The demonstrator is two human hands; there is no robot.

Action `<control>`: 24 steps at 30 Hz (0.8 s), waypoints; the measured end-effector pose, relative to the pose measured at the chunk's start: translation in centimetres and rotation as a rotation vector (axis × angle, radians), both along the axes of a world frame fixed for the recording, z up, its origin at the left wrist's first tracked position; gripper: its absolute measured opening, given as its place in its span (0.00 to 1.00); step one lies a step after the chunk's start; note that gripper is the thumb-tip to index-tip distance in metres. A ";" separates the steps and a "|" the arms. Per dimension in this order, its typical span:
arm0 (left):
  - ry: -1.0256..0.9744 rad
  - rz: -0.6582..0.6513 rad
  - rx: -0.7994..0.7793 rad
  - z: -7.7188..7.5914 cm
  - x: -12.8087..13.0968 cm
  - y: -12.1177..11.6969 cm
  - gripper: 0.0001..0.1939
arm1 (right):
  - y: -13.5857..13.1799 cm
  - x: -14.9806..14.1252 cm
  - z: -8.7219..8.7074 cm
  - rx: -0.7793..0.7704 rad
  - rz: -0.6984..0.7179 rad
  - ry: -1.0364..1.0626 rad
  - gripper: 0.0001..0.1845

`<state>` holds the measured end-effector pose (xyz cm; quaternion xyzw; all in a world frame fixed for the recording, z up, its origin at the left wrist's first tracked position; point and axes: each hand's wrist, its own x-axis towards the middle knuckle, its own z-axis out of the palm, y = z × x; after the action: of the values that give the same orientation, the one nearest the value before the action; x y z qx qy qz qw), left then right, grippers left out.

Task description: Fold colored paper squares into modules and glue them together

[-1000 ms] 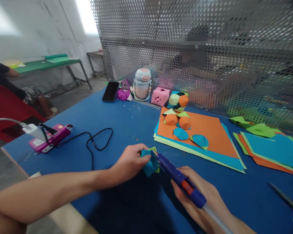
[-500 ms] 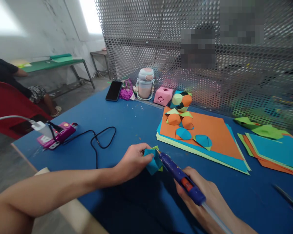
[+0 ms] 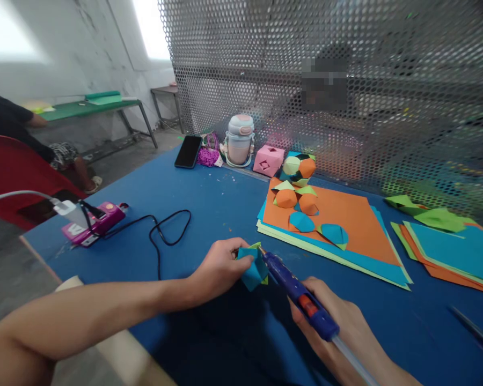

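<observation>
Between the thumb and fingers of my left hand (image 3: 219,266) is a folded paper piece (image 3: 253,272), blue with lime-green edges. My right hand (image 3: 338,316) is wrapped around a dark blue hot glue gun (image 3: 293,287), a clear glue stick (image 3: 354,359) sticking out of its back end. The gun's nozzle meets the green upper corner of the paper piece; whether glue is coming out is too small to tell. Beyond my hands, several folded paper pieces (image 3: 301,221) in orange, blue and green lie on a stack of coloured paper sheets (image 3: 346,212).
At the back stand a bottle (image 3: 240,140), a pink paper box (image 3: 268,161) and a multicoloured paper ball (image 3: 300,168), near a phone (image 3: 188,151). A purple power strip (image 3: 94,222) with a black cable sits left. More paper sheets (image 3: 459,252) lie right. A person (image 3: 12,118) sits far left.
The view has shifted very slightly. Both hands hold nearly the same pose, with the glue gun's nozzle still at the corner of the folded paper piece.
</observation>
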<state>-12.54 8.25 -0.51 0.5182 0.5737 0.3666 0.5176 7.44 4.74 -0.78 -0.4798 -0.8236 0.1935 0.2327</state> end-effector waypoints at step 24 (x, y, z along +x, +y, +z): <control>0.047 0.042 0.034 -0.5 -0.6 0.1 0.05 | 0.2 0.0 0.7 -0.214 -0.253 0.171 0.13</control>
<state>-13.18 8.34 -0.99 0.5234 0.5900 0.3750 0.4872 7.41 4.95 -0.09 -0.5833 -0.7087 0.2893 0.2717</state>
